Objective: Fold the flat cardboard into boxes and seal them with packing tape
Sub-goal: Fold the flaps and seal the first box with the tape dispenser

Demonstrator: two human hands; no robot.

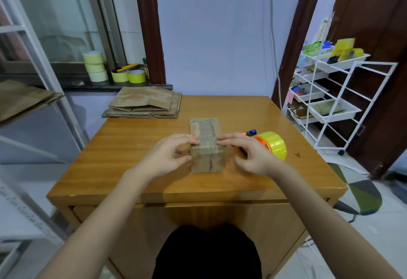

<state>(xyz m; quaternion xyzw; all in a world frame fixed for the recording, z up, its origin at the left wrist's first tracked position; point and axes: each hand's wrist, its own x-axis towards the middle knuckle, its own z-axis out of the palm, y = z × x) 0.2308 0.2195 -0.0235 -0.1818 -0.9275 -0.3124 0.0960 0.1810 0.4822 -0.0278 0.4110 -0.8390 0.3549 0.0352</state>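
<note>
Standing near the middle of a glossy wooden table [136, 168], a small cardboard box [207, 146] is held from both sides, with clear tape running along its top and down its near face. The left hand [169, 157] is laid against the box's left edge, fingers on top and thumb lower on the side; the right hand [246, 153] is set likewise on the right edge, fingers loosely curved onto the top. Just behind the right hand a tape dispenser [264, 144] with a yellow roll is seen on the table. At the far left corner a stack of flat cardboard [145, 104] is laid. Behind it, on a dark windowsill [72, 87], several tape rolls [94, 66] are stacked. A white wire cart [330, 93] with trays is placed to the right, beside a brown door frame [295, 36]. A pale blue wall [220, 31] is seen behind.
</note>
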